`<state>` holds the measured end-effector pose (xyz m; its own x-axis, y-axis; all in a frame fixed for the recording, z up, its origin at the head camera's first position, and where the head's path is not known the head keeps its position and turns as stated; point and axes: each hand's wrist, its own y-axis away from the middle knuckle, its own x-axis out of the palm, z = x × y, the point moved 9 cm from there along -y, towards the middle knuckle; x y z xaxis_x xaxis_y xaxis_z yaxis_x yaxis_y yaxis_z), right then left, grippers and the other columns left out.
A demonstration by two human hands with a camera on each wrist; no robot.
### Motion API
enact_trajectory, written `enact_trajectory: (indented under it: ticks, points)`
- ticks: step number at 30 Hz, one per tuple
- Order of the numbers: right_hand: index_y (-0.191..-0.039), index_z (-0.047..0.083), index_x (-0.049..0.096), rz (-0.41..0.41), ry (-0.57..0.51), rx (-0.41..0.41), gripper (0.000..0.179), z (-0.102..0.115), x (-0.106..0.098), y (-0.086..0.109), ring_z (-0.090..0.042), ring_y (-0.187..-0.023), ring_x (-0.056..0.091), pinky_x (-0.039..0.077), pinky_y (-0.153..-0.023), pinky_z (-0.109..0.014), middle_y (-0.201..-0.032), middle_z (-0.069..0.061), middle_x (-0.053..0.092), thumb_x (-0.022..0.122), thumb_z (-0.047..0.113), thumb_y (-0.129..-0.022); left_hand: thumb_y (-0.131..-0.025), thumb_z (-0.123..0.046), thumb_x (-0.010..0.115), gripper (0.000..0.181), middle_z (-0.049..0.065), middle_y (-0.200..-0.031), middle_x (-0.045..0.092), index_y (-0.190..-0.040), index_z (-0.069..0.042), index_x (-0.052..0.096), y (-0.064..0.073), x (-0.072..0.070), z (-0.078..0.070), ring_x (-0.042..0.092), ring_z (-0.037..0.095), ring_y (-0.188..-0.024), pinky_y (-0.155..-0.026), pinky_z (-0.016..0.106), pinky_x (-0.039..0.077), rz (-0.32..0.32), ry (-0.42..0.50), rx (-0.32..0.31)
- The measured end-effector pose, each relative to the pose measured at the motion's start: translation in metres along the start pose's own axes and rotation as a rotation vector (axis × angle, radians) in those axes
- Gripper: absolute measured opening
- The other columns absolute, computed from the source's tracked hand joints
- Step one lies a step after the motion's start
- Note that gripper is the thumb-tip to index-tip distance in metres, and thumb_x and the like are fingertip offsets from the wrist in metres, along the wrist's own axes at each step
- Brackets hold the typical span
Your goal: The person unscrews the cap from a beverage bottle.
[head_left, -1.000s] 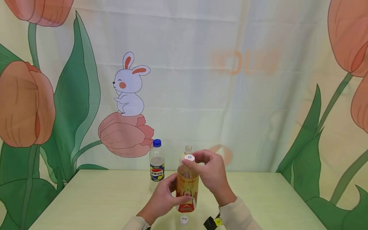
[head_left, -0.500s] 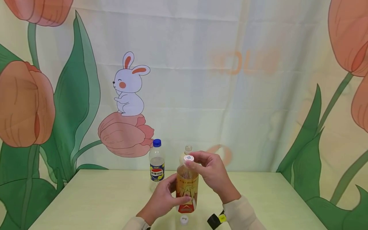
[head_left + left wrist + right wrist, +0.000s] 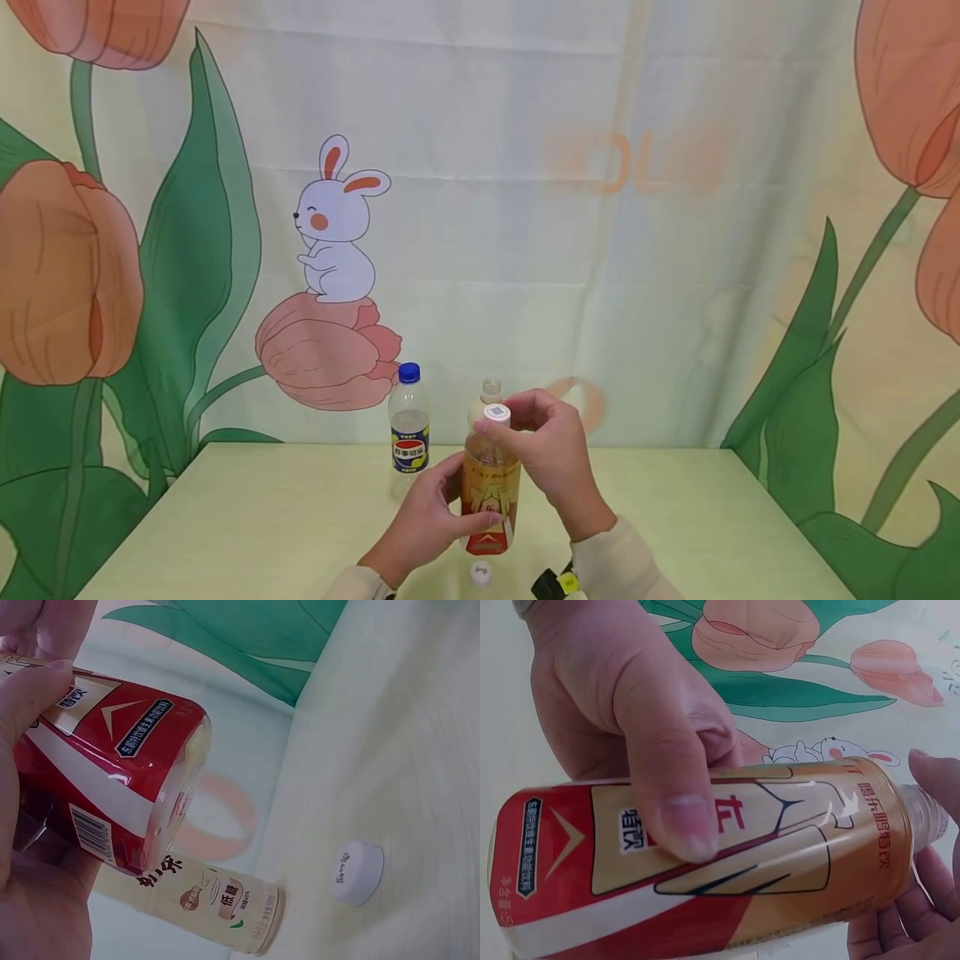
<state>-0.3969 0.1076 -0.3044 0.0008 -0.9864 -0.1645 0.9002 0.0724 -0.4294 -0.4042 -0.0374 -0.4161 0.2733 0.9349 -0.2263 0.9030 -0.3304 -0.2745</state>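
My left hand (image 3: 429, 515) grips the body of a red and gold drink bottle (image 3: 491, 500), its thumb across the label. The bottle is held upright above the table. At its top, my right hand (image 3: 553, 450) pinches the white cap (image 3: 497, 413) between thumb and fingers. In the right wrist view, the bottle (image 3: 795, 847) lies across the picture, with the left thumb (image 3: 679, 802) on its label and the right hand (image 3: 930, 892) at its neck. Whether the cap is loose cannot be seen. The left wrist view shows the bottle's base (image 3: 176, 795) tilted towards the camera.
A Pepsi bottle (image 3: 409, 437) with a blue cap stands to the left. Behind the held bottle is an uncapped milk tea bottle (image 3: 225, 907). A loose white cap (image 3: 481, 572) lies on the table (image 3: 187, 533) in front. A black strap-like item (image 3: 551, 583) shows by the right sleeve.
My right hand and forearm have swung slightly right and back while pinching the cap. The held bottle has shifted a little to the right, and the left hand keeps its grip.
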Motion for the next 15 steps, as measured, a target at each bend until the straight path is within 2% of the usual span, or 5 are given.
enact_trajectory:
  ticks: [3,8,15]
  points:
    - [-0.096,0.010,0.073,-0.029,0.002,0.000,0.033,0.0014,-0.0020,0.0010,-0.023,-0.088,0.066,0.056,-0.080,-0.035,-0.091,-0.007,0.074,0.092,0.027,-0.076,-0.079,-0.043,0.088,0.077,0.006,-0.134,0.067,-0.143,-0.018,0.054,0.0001,0.0007,0.0001,0.064,0.027,-0.125,-0.112,0.052,0.050,0.001,0.003,-0.005]
    - [-0.093,0.010,0.075,-0.015,0.003,-0.007,0.026,0.0028,-0.0025,0.0013,-0.022,-0.087,0.066,0.056,-0.077,-0.034,-0.087,-0.006,0.073,0.091,0.024,-0.078,-0.079,-0.041,0.089,0.075,0.006,-0.133,0.068,-0.143,-0.017,0.056,0.0007,0.0009,0.0004,0.064,0.027,-0.124,-0.111,0.052,0.050,-0.005,0.000,-0.020]
    - [-0.101,0.011,0.077,0.076,-0.016,-0.036,0.024,0.0044,0.0016,-0.0009,-0.023,-0.093,0.066,0.056,-0.083,-0.036,-0.098,-0.007,0.076,0.086,0.025,-0.084,-0.079,-0.041,0.088,0.075,0.006,-0.134,0.067,-0.143,-0.017,0.056,0.0006,-0.0007,-0.0013,0.064,0.027,-0.124,-0.111,0.052,0.051,-0.010,-0.005,-0.023]
